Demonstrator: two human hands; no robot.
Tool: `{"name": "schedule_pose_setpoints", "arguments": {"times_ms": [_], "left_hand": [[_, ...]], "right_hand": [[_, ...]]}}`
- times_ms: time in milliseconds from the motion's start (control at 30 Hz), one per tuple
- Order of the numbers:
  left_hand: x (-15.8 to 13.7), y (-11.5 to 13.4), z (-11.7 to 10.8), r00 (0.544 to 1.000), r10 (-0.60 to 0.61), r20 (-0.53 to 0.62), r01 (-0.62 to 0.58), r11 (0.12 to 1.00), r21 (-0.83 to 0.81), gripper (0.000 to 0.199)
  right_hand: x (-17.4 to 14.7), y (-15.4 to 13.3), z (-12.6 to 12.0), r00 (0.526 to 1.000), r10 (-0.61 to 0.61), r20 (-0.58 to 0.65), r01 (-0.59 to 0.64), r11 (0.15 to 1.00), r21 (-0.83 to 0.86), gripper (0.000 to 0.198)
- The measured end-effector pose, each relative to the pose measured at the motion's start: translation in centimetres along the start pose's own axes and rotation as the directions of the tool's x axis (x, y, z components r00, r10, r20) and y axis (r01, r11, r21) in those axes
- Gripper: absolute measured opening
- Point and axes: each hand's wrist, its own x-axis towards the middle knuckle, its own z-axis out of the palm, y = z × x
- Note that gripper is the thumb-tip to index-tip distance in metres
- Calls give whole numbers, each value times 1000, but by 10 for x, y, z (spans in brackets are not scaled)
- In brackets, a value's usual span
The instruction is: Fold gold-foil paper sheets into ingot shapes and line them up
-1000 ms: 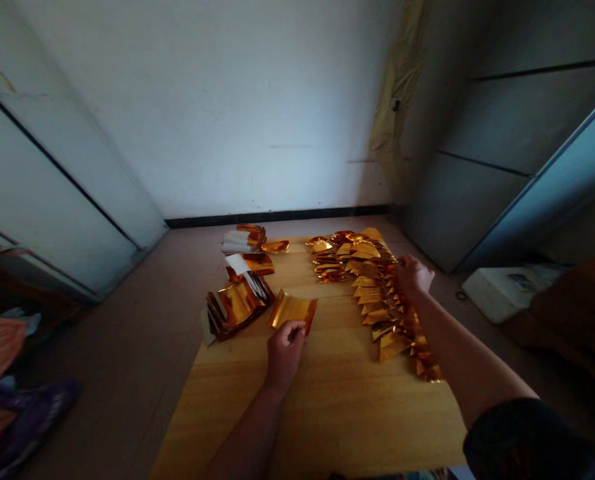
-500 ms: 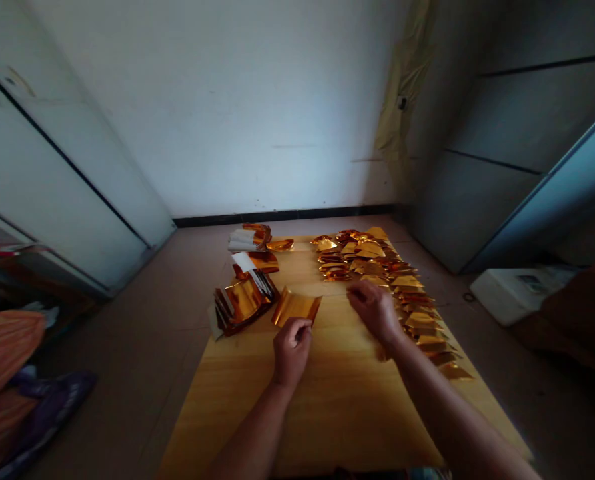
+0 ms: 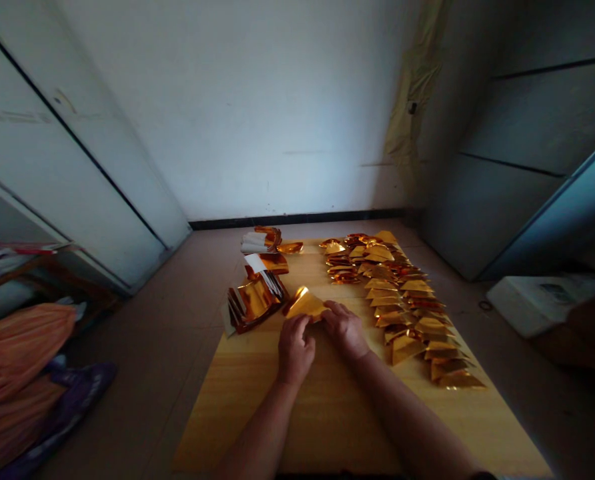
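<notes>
A sheet of gold foil paper [image 3: 305, 304] is between my two hands over the wooden table, its far edge curled up and its right side bent over. My left hand [image 3: 296, 343] has its fingers closed on the near edge. On the near right corner, my right hand [image 3: 346, 328] pinches the paper with bent fingers. Left of the hands lie fanned stacks of gold foil sheets [image 3: 255, 300], some with white backs showing. To the right, rows of folded gold paper pieces [image 3: 382, 293] overlap one another.
The wooden table [image 3: 247, 407] stands before a white wall [image 3: 257, 120]. Grey cabinets [image 3: 517, 147] rise on the right, with a white box [image 3: 517, 303] on the floor. Orange and purple bags [image 3: 27, 360] lie at the left.
My right hand has moved left from beside the folded pieces to the sheet and now grips it. The sheet has gone from open to partly bent over. The view has shifted slightly.
</notes>
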Motion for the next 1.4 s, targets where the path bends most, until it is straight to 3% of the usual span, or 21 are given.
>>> {"name": "schedule_pose_setpoints", "arguments": {"times_ms": [100, 200, 333, 433, 500, 567, 667, 833, 900, 967, 1033, 1167, 1267, 1400], "left_hand": [[0, 0, 4, 994, -13, 109, 5, 997, 73, 38], [0, -3, 6, 992, -34, 121, 26, 998, 64, 22], [1, -7, 4, 1000, -22, 9, 22, 1000, 6, 19], [5, -5, -3, 985, -35, -172, 38, 999, 17, 34], [8, 0, -9, 961, -61, -270, 76, 996, 46, 51], [10, 5, -14, 954, -14, -299, 38, 996, 77, 57], [10, 11, -16, 963, 102, -251, -72, 990, 124, 58], [5, 9, -8, 984, 175, 42, -178, 979, 96, 63], [4, 6, -4, 965, 185, 183, -203, 976, 81, 63], [3, 4, -1, 944, 173, 282, -207, 974, 93, 61], [3, 2, 2, 934, 144, 328, -191, 974, 118, 58], [1, 1, 2, 932, 169, 320, -215, 970, 114, 56], [0, 4, 0, 925, 216, 311, -260, 959, 108, 59], [0, 7, -2, 895, 222, 387, -281, 954, 103, 64]], "right_hand": [[-4, 0, -3, 999, -43, 5, 43, 998, -34, 17], [-8, -1, -4, 998, -63, -12, 63, 997, -35, 18], [-11, -4, -2, 994, -63, -86, 70, 995, 76, 18], [-11, -10, 2, 986, 42, -161, 21, 928, 371, 17], [-10, -15, 5, 964, 228, -133, -90, 756, 649, 17], [-8, -20, 7, 907, 421, 4, -232, 491, 840, 21], [-4, -26, 6, 799, 552, 238, -395, 183, 900, 28], [0, -30, -2, 645, 583, 495, -469, -210, 858, 35], [1, -30, -6, 601, 590, 540, -454, -304, 838, 36], [0, -30, -10, 585, 595, 552, -467, -310, 828, 34], [-4, -30, -13, 591, 581, 559, -513, -264, 817, 33], [-18, -28, -21, 633, 486, 602, -613, -161, 774, 31], [-31, -25, -29, 678, 465, 569, -598, -101, 795, 29], [-44, -19, -36, 716, 444, 539, -590, -30, 807, 24]]}}
